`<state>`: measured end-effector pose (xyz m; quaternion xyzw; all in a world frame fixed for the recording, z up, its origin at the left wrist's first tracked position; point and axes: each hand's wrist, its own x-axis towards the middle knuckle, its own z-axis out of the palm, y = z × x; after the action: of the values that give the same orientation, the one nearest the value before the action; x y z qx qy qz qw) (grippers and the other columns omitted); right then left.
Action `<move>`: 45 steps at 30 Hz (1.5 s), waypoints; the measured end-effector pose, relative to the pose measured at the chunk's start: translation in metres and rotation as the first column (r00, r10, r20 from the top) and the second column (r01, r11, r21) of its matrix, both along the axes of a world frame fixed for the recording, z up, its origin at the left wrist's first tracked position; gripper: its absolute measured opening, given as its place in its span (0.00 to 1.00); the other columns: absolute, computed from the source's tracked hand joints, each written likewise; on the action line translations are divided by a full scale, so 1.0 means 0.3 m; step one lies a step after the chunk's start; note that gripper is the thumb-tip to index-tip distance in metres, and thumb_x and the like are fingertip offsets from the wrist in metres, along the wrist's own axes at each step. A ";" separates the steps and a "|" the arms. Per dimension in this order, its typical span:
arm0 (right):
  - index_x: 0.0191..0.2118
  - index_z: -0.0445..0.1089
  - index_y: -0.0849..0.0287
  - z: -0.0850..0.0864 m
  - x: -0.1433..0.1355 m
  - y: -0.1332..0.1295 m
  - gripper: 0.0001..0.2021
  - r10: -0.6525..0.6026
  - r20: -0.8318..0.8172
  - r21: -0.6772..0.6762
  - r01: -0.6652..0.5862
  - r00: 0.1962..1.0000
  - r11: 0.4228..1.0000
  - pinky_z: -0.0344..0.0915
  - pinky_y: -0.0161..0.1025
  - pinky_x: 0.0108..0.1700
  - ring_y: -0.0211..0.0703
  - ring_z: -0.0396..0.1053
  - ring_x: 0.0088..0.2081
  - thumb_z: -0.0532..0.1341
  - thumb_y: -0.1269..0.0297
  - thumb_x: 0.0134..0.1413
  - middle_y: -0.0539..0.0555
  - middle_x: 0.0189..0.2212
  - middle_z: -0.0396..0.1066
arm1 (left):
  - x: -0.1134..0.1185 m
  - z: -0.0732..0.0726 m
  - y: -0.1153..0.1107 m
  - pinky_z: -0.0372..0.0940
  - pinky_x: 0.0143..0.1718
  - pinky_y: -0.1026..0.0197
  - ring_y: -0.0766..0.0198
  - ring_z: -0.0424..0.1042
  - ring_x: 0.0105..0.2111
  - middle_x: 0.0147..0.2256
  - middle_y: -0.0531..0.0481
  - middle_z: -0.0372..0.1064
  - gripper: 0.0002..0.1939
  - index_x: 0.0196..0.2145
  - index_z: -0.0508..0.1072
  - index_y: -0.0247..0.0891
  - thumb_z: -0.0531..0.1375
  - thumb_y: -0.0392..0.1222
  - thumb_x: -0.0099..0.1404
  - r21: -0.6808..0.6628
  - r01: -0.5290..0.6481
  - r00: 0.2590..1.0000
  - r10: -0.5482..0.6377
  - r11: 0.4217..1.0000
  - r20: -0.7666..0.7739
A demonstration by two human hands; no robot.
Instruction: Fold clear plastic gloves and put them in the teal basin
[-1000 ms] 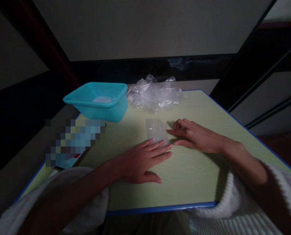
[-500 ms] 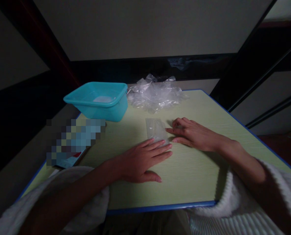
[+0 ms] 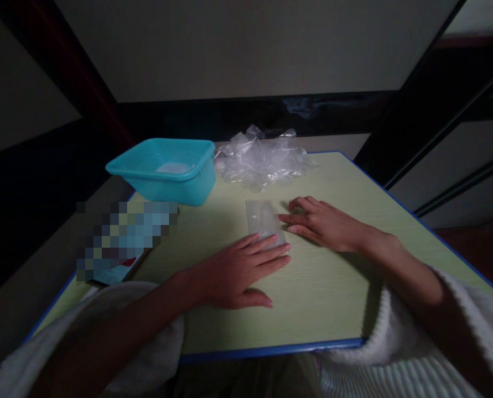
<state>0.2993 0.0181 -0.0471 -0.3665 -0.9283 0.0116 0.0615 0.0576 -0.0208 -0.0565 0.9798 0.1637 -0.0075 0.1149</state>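
A small clear plastic bag [image 3: 263,217] lies flat on the pale table [image 3: 312,309]. My left hand [image 3: 240,271] is spread flat with its fingertips over the near end of the bag. On the right, my right hand [image 3: 325,224] has its index finger stretched to the bag's right edge, the thumb apart below it and the other fingers curled. Nothing shows in its grasp. Behind the bag is a loose heap of crumpled clear plastic bags [image 3: 265,160].
A turquoise plastic basket [image 3: 175,188] with something pale inside stands at the back left. In front of it, near the left edge, lies a flat, partly pixelated object [image 3: 117,273]. The table has a blue edge, and a wall rises behind it.
My right hand has shifted slightly left, its index fingertip now at the bag's edge. My left hand stays spread over the bag's near end.
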 end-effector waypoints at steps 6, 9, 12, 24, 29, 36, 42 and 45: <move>0.55 0.64 0.57 0.003 -0.006 0.003 0.25 -0.009 0.013 -0.016 0.010 1.000 1.000 0.61 0.51 0.43 0.52 0.59 0.44 0.41 0.52 0.63 0.64 0.43 0.61 | -0.004 0.001 -0.002 0.35 0.61 0.43 0.41 0.32 0.63 0.64 0.45 0.41 0.38 0.62 0.50 0.30 0.51 0.59 0.63 0.014 -0.015 1.000 0.015 1.000 0.023; 0.56 0.63 0.57 0.002 -0.006 0.005 0.23 -0.015 0.019 -0.030 0.016 1.000 0.999 0.61 0.51 0.43 0.52 0.59 0.44 0.42 0.54 0.63 0.64 0.44 0.61 | -0.004 0.001 0.000 0.36 0.61 0.42 0.39 0.31 0.63 0.64 0.45 0.42 0.38 0.62 0.51 0.30 0.51 0.59 0.63 0.019 -0.019 0.999 0.019 1.000 0.032; 0.56 0.63 0.56 0.000 -0.006 0.006 0.23 -0.015 0.016 -0.035 0.015 1.000 0.999 0.61 0.52 0.43 0.53 0.59 0.45 0.42 0.54 0.63 0.64 0.45 0.60 | -0.004 -0.002 0.001 0.35 0.61 0.42 0.39 0.32 0.63 0.64 0.46 0.43 0.38 0.62 0.50 0.31 0.51 0.59 0.63 0.018 -0.026 0.999 0.026 0.999 0.030; 0.57 0.62 0.56 -0.013 -0.002 0.012 0.22 -0.006 0.019 -0.007 0.006 1.000 1.000 0.62 0.51 0.43 0.54 0.59 0.47 0.44 0.55 0.63 0.65 0.47 0.61 | -0.002 0.002 -0.003 0.35 0.60 0.40 0.37 0.33 0.62 0.64 0.45 0.43 0.38 0.62 0.51 0.30 0.51 0.59 0.63 0.026 -0.016 1.000 0.016 1.000 0.025; 0.56 0.63 0.59 -0.008 0.004 0.005 0.22 -0.018 0.015 0.050 0.017 1.000 0.999 0.61 0.54 0.46 0.56 0.59 0.50 0.45 0.57 0.63 0.66 0.49 0.62 | -0.002 0.003 -0.006 0.34 0.60 0.41 0.38 0.33 0.63 0.64 0.46 0.42 0.37 0.62 0.51 0.31 0.50 0.59 0.63 0.026 -0.024 0.999 0.023 0.999 0.024; 0.40 0.72 0.64 0.074 -0.015 -0.052 0.14 0.259 -0.134 -0.007 -0.262 0.956 0.965 0.61 0.43 0.44 0.45 0.66 0.40 0.50 0.65 0.62 0.59 0.37 0.70 | -0.005 -0.002 -0.002 0.33 0.61 0.42 0.39 0.32 0.63 0.64 0.46 0.42 0.38 0.62 0.50 0.33 0.50 0.60 0.63 0.022 -0.032 0.999 0.031 0.999 0.030; 0.34 0.72 0.61 0.073 -0.028 -0.069 0.09 0.310 -0.129 0.006 -0.312 0.942 0.950 0.61 0.40 0.40 0.42 0.66 0.34 0.55 0.67 0.59 0.54 0.30 0.70 | -0.009 -0.006 -0.005 0.37 0.60 0.39 0.40 0.33 0.63 0.64 0.42 0.40 0.35 0.62 0.52 0.39 0.51 0.59 0.63 0.049 -0.016 0.999 0.013 0.999 0.046; 0.35 0.72 0.61 0.063 -0.032 -0.069 0.09 0.351 -0.078 0.084 -0.345 0.933 0.935 0.60 0.40 0.38 0.41 0.65 0.34 0.55 0.66 0.59 0.54 0.31 0.70 | -0.010 -0.010 -0.006 0.39 0.59 0.39 0.40 0.35 0.63 0.64 0.40 0.41 0.33 0.61 0.52 0.43 0.51 0.58 0.63 0.067 -0.016 0.997 0.011 0.998 0.073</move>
<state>0.2895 -0.0026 -0.0281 -0.1931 -0.9746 0.0070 0.1135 0.0546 -0.0227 -0.0594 0.9816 0.1663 0.0343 0.0876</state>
